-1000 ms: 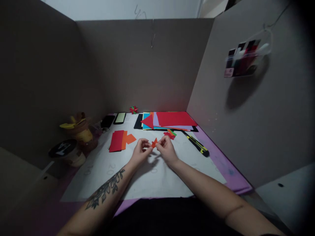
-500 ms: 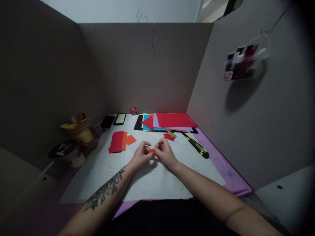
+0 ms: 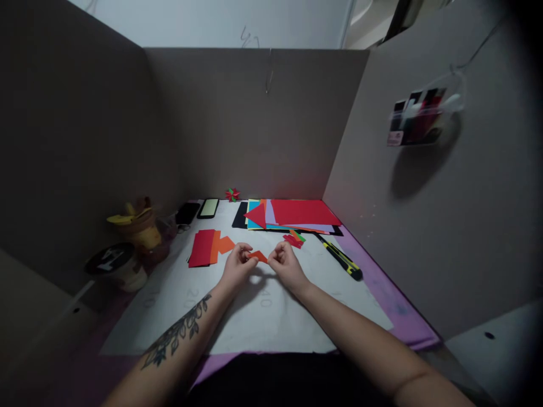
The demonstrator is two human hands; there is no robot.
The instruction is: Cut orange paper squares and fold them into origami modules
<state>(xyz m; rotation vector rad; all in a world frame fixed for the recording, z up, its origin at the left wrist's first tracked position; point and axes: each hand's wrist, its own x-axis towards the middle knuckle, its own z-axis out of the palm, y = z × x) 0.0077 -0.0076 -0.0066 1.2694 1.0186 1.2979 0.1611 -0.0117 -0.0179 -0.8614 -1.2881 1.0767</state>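
Note:
Between my two hands is a small folded piece of orange paper (image 3: 258, 256), its top coming to a point. My left hand (image 3: 238, 264) pinches its left side between thumb and fingers. At its right corner, my right hand (image 3: 287, 264) has thumb and forefinger pressed together on the paper. Left of my hands lie a stack of red paper pieces (image 3: 202, 249) and an orange paper piece (image 3: 225, 245). Beyond my right hand sits a little pile of folded red, orange and green paper strips (image 3: 293, 239).
Coloured sheets (image 3: 303, 212) are stacked at the back. A yellow-and-black utility knife (image 3: 341, 259) lies to the right. A phone (image 3: 208, 208) and a red-green paper star (image 3: 232, 195) are at the back left. A lidded cup (image 3: 116, 263) and a pot (image 3: 138, 226) stand left. Grey partitions surround the table.
My hands have moved slightly apart, with the left hand shifting left. More of the orange paper shows between them, now as a pointed shape. The camera view has tilted slightly.

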